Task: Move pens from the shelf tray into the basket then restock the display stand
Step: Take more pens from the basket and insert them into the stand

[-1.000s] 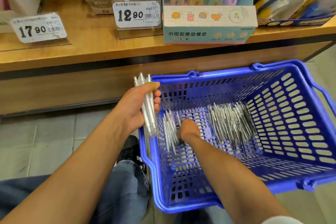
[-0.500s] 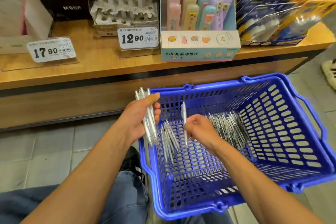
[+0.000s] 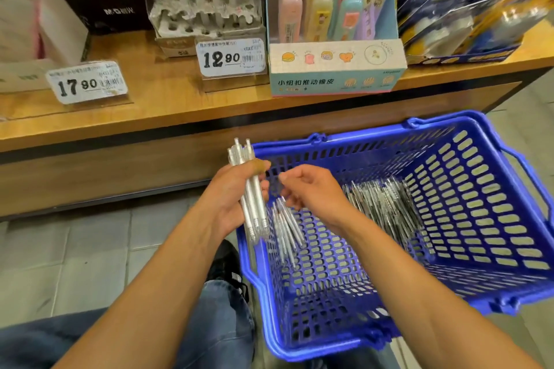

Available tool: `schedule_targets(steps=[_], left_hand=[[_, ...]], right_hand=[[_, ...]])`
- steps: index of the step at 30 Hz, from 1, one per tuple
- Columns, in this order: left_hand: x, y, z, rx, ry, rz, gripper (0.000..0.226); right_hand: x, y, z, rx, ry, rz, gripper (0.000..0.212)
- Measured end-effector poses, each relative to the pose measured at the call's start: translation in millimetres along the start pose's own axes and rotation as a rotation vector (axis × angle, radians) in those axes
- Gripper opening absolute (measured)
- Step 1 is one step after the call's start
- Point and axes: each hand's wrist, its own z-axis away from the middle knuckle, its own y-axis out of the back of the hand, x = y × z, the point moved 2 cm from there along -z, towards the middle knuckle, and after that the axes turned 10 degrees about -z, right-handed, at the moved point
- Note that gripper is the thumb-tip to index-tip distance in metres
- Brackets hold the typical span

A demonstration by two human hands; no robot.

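Shop floor, left hand (image 3: pixel 236 198) clutching pens (image 3: pixel 250 189), right hand (image 3: pixel 311 189) loosely curled, empty.

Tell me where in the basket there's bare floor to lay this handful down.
Inside the basket, the near half of the floor is bare mesh, between the small pen cluster by the left wall and the big pen pile toward the far right. The far left corner is crowded: the left hand grips a pen bundle and the right hand hovers there.

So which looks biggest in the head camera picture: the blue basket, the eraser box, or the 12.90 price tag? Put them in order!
1. Basket, biggest by far, though it is also nearest the camera.
2. Eraser box.
3. 12.90 tag, smallest.
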Motion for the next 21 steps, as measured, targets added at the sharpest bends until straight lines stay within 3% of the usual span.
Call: schedule_targets(steps=[3,8,15,21], left_hand=[[0,2,1,-0.018,0.011,0.01,0.012],[1,6,1,-0.086,0.048,0.023,0.024],[0,7,0,-0.092,0.03,0.022,0.022],[1,4,1,-0.068,0.027,0.016,0.012]], right_hand=[[52,28,-30,0.162,-0.158,0.249,0.01],[131,41,-55,0.107,-0.381,0.673,0.006],[160,17,-73,0.073,-0.433,0.803,0.033],[159,25,-74,0.044,-0.468,0.771,0.02]])
